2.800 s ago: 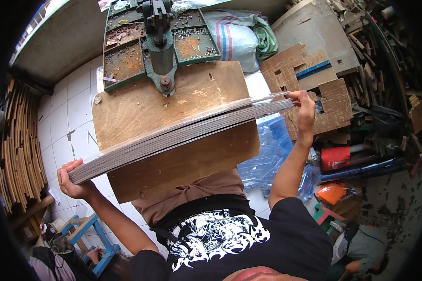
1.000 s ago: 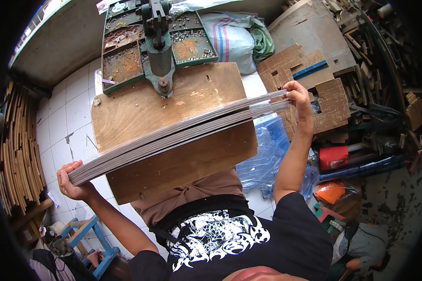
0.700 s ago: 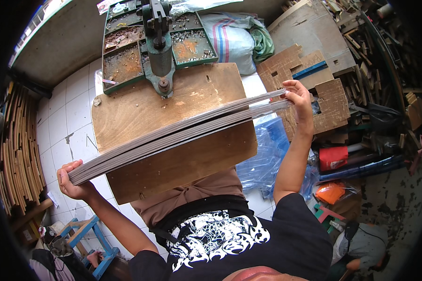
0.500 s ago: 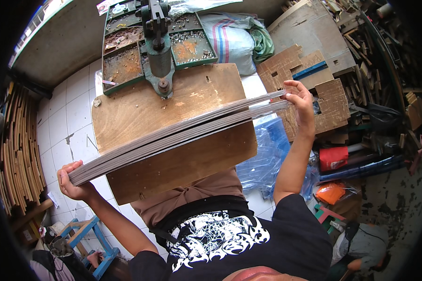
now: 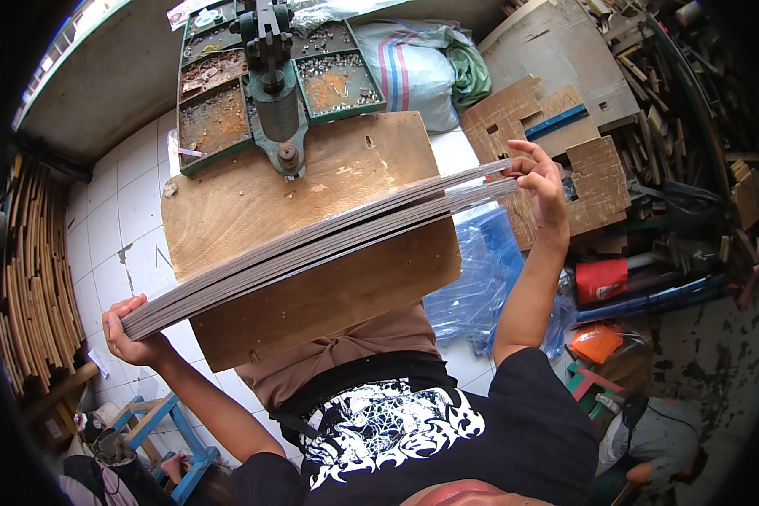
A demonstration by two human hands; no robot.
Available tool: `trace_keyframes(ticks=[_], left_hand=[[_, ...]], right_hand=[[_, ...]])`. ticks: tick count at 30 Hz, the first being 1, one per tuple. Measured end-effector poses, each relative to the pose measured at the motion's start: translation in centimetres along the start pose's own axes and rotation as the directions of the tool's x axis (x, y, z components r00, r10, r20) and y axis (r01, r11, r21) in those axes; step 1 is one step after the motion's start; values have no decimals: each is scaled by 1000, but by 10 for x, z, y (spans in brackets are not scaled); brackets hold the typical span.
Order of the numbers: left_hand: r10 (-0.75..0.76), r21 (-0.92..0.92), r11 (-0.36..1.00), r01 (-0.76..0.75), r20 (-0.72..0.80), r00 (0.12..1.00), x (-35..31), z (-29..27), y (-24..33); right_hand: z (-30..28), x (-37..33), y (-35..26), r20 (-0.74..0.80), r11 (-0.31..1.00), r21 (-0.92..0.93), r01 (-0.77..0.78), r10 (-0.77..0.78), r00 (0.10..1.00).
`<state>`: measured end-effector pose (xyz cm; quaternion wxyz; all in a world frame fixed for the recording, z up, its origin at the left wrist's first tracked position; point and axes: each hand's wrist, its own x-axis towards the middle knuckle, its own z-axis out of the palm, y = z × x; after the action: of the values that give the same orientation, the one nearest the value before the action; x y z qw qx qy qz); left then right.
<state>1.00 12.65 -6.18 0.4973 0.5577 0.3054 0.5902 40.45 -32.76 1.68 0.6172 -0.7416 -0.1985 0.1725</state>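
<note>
A bundle of long, thin grey strips (image 5: 312, 240) stretches slantwise between my hands, over a brown wooden board (image 5: 329, 291). My left hand (image 5: 131, 333) is closed around the bundle's near left end. At the far right end, my right hand (image 5: 541, 181) grips the strips between thumb and fingers, one finger raised. Toward that end the bundle splits into two groups with a narrow gap between them. Behind the board's far edge stands a green metal hand press (image 5: 280, 118). Whether the strips' middle touches the board, I cannot tell.
Green compartment trays (image 5: 341, 84) with small metal pieces flank the press. Blue plastic sheeting (image 5: 472, 278) lies right of the board, near cut brown panels (image 5: 599, 177). Wooden strips (image 5: 38, 287) stand at the left. Another person (image 5: 662, 430) is at the lower right.
My right hand's fingers have shifted slightly at the strip ends, the index finger more apart from the thumb. The bundle stays in nearly the same place.
</note>
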Motion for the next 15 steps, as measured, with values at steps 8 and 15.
trace_keyframes(ticks=[8,15], left_hand=[[7,23,1000,-7,-7,1000,-1,1,1],[4,2,1000,-4,-4,1000,0,1,0]], right_hand=[[7,7,-4,-17,997,-63,-43,42,999],[12,15,-1,-48,996,-61,-66,63,997]])
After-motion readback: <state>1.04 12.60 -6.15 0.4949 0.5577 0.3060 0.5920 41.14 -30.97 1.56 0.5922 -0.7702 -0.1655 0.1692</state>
